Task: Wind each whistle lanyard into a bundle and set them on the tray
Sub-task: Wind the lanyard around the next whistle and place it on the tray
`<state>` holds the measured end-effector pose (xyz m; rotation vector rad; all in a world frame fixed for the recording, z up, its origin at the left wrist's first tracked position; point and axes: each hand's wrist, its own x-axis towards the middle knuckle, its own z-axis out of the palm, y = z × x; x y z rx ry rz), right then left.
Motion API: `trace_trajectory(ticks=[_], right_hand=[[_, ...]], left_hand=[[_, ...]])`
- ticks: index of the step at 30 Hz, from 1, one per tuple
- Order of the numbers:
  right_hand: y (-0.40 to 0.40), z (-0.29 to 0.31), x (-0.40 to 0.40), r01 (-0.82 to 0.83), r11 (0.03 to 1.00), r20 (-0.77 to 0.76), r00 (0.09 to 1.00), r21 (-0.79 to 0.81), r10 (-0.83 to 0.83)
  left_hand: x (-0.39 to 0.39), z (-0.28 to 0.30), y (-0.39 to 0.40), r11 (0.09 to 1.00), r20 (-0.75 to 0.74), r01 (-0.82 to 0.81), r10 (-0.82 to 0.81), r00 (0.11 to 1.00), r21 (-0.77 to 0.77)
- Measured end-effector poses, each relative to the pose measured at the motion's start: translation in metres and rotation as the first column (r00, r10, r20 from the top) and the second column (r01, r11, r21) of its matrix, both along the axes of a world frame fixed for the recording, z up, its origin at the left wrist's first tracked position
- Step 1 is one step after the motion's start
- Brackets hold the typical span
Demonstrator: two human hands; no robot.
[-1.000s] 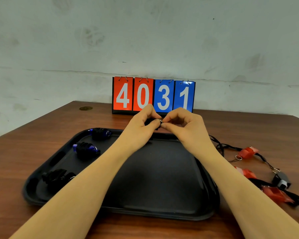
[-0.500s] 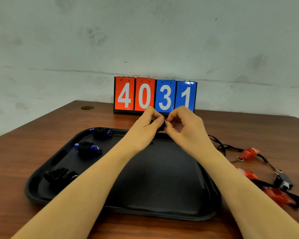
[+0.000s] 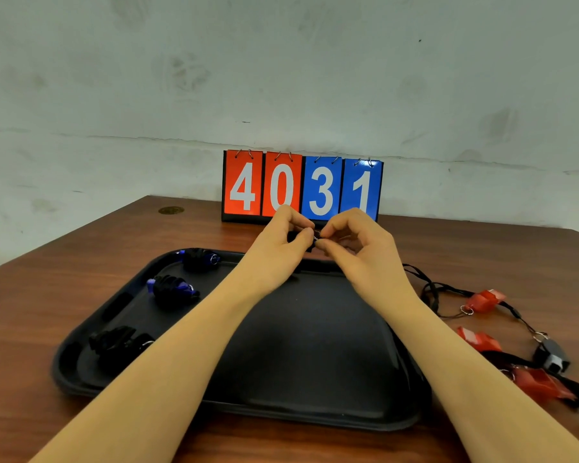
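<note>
Hands shifted slightly; tray (image 3: 315, 409) w/ 3 wound bundles (image 3: 173, 289) at left.

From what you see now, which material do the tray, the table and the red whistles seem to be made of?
Tray: probably plastic, black, semi-matt, with soft highlights on its rounded rim.
Table: wood or wood-look laminate, reddish-brown with visible grain.
Red whistles: probably translucent plastic, glossy, with light showing through the body.

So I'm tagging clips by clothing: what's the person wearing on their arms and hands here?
Nothing that shows. Both forearms are bare from the bottom edge of the picture up to the wrists, with no sleeves in view. The left hand and right hand are bare too: no gloves, and no rings, watch or wristband visible from this angle.
</note>
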<state>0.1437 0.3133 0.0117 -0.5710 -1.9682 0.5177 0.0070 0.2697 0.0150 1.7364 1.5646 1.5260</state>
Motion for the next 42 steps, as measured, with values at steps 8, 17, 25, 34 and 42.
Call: trace_trajectory(ticks=[8, 17, 25, 34, 42], right_hand=[[0.0028, -0.0041, -0.0013, 0.012, 0.995, -0.034, 0.999, 0.103, -0.008], [0.0038, -0.0013, -0.0002, 0.008, 0.993, -0.006, 1.000, 0.117, -0.008], [0.0066, -0.0005, 0.0043, -0.054, 0.995, 0.006, 0.998, -0.083, 0.055], [0.0009, 0.0006, 0.0006, -0.097, 0.979, -0.115, 0.990, -0.180, 0.077], [0.0016, 0.0001, 0.0019, -0.081, 0.976, -0.157, 0.986, -0.203, 0.050]], left_hand=[[-0.0017, 0.0003, 0.0017, 0.999, 0.080, 0.014, -0.017, 0.997, 0.033], [-0.0009, -0.0002, 0.0029, 1.000, 0.061, 0.022, -0.022, 0.998, -0.009], [0.0016, 0.0006, 0.0005, 0.999, -0.039, 0.045, -0.046, 0.998, -0.012], [0.0005, -0.0017, 0.0024, 1.000, -0.093, -0.006, 0.007, 0.996, 0.011], [0.0022, -0.0033, -0.0004, 0.999, -0.143, 0.021, -0.026, 0.989, -0.039]])
